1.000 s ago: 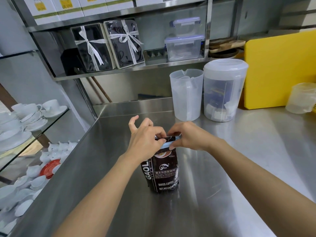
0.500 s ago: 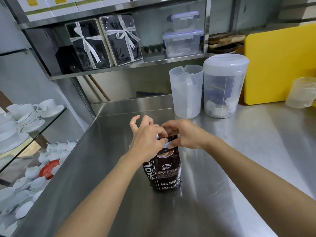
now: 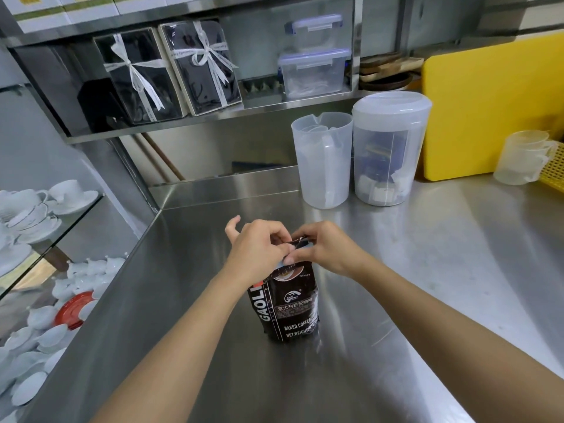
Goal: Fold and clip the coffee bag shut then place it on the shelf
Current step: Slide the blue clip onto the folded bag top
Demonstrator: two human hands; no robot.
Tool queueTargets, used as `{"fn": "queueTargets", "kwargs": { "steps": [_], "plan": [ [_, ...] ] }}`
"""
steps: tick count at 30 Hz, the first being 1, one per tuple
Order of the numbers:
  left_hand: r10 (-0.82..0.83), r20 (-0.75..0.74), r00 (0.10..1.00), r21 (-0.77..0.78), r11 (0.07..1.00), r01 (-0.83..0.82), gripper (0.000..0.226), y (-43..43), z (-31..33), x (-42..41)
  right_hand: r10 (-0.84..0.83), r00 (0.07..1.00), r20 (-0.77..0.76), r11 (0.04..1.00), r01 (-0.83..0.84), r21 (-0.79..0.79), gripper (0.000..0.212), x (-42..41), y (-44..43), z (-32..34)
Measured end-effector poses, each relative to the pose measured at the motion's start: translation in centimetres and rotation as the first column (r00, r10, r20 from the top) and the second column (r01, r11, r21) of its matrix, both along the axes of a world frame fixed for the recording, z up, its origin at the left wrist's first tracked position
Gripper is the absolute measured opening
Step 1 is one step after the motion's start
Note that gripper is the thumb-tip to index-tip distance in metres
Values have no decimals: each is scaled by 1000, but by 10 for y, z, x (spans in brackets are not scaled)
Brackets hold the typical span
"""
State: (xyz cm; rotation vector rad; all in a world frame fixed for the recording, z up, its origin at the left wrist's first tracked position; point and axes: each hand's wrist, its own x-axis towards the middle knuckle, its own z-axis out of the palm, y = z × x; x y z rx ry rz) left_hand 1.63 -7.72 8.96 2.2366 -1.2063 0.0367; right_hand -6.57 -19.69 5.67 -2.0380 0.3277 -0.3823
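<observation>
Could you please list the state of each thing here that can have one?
Coffee bag: upright on the counter, top folded.
Clip: at the fold, mostly hidden.
Left hand: pinching the bag top.
Right hand: pinching the bag top.
Round container: lidded.
Pitcher: open-topped.
Stacked boxes: lids on.

We see the coffee bag (image 3: 290,306) standing upright on the counter (image 3: 442,270), near its middle. Our left hand (image 3: 259,248) and right hand (image 3: 329,248) meet at the bag's top, one on each side. Behind the bag, towards the right, a pitcher (image 3: 320,160) stands just beside a lidded container (image 3: 387,151), which is to its right. Above and behind them runs the shelf (image 3: 213,117), bearing two gift boxes (image 3: 171,71) on the left and stacked tubs (image 3: 314,62) on the right.
</observation>
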Motion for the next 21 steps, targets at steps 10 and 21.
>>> {"fn": "queueTargets", "kwargs": {
  "steps": [10,21],
  "plan": [
    [30,1,1000,3,1000,-30,5,-1,3,0,5,989,146,946,-52,319,42,-7,-2,-12],
    [40,-133,990,-5,999,-41,8,-1,11,0,21,990,138,941,-66,331,37,1,0,-10]
  ]
}}
